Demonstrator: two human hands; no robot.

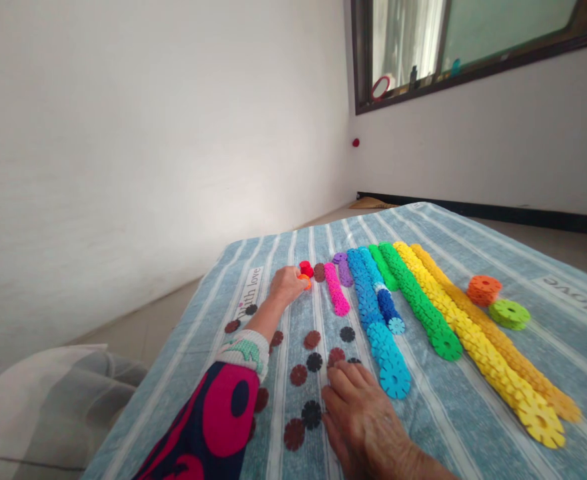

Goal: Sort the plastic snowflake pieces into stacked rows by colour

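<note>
My left hand (287, 285) reaches to the far side of the cloth, its fingers pinched on an orange notched disc (304, 281). Just beyond the fingertips is a small stack of red discs (306, 268), with a brown stack (320, 272) beside it. Nearer to me, my right hand (366, 417) rests palm down on the cloth, fingers extended and loosely together. Its fingertips meet the near edge of a brown disc (336, 355). Loose black discs (312, 414) and brown discs (294, 435) lie scattered left of this hand. What is under the right palm is hidden.
Overlapping rows of pink (336, 290), blue (366, 293), green (418, 300) and yellow discs (478, 347) run along the striped cloth (473, 427). Orange (484, 289) and lime stacks (510, 313) stand at right. A white wall (148, 133) rises beyond the left edge.
</note>
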